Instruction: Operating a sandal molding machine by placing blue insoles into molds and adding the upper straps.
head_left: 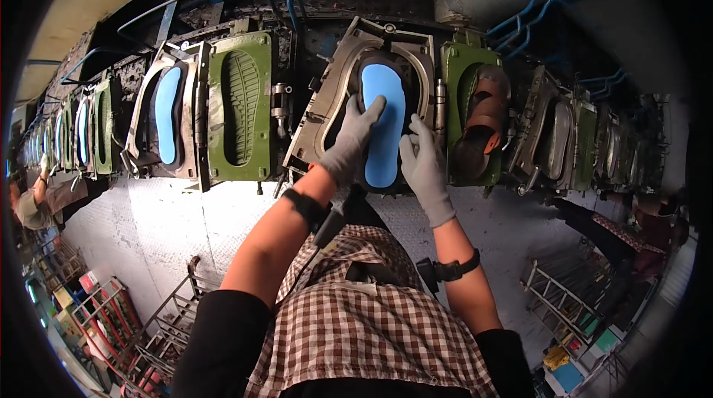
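Note:
A bright blue insole (385,138) lies lengthwise over a dark sole-shaped form in an open metal mould (312,128), its heel end reaching past the mould's near edge. My left hand (350,139), in a grey glove, grips its left side, the thumb on the blue face and the other fingers partly hidden. At the insole's right edge is my right hand (425,164), also gloved, with fingers loosely bent and apart. I see nothing held in it; whether it touches the edge I cannot tell.
Left of this mould stands a green sole mould half (241,105). Beyond it another blue insole (167,116) sits in a mould. A brown sandal (486,112) rests on the right green mould (453,64). Metal racks (568,301) and other people (44,194) are behind.

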`<state>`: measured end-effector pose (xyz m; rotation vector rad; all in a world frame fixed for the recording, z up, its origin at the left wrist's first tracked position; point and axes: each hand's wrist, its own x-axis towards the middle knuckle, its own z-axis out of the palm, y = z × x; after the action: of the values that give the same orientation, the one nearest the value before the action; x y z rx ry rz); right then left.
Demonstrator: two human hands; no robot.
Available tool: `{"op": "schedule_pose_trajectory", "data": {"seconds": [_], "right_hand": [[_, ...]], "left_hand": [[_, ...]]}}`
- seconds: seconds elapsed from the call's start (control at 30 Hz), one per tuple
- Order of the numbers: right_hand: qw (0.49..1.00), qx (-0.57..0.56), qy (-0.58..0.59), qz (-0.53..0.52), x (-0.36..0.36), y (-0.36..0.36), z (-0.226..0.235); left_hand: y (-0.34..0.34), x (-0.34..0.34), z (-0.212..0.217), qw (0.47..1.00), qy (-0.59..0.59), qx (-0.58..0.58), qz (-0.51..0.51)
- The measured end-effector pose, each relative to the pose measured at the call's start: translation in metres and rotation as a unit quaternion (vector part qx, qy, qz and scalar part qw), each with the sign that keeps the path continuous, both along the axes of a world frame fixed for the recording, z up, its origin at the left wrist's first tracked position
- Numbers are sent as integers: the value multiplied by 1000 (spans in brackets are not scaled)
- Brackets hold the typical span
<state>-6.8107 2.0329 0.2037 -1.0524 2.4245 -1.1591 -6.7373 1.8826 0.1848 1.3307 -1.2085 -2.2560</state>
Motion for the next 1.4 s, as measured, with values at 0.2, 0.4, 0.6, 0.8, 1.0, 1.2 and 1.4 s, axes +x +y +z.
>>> {"op": "schedule_pose_trajectory", "data": {"seconds": [0.2,0.4,0.6,0.8,1.0,1.2,1.4], "right_hand": [[974,222,7,-38,-3,-24,-24],[980,-16,-140,-143,17,-10,-40],[991,54,-2,-122,-45,-32,-28],[994,84,-10,-73,-60,-15,-33],[997,-41,14,-67,-59,34,6],[973,-116,-16,-198,-86,126,-2],[947,-121,-222,-200,-139,182,0]], "left_hand": [[-14,-4,-37,990,143,6,1],[-10,-13,-29,985,174,12,-18],[-12,-70,-54,990,131,-31,32],[13,-72,-71,976,202,-74,38],[56,-32,-13,809,-235,-536,-58],[97,-117,3,810,17,-542,-222],[141,-201,-1,978,55,-77,-188]]}}
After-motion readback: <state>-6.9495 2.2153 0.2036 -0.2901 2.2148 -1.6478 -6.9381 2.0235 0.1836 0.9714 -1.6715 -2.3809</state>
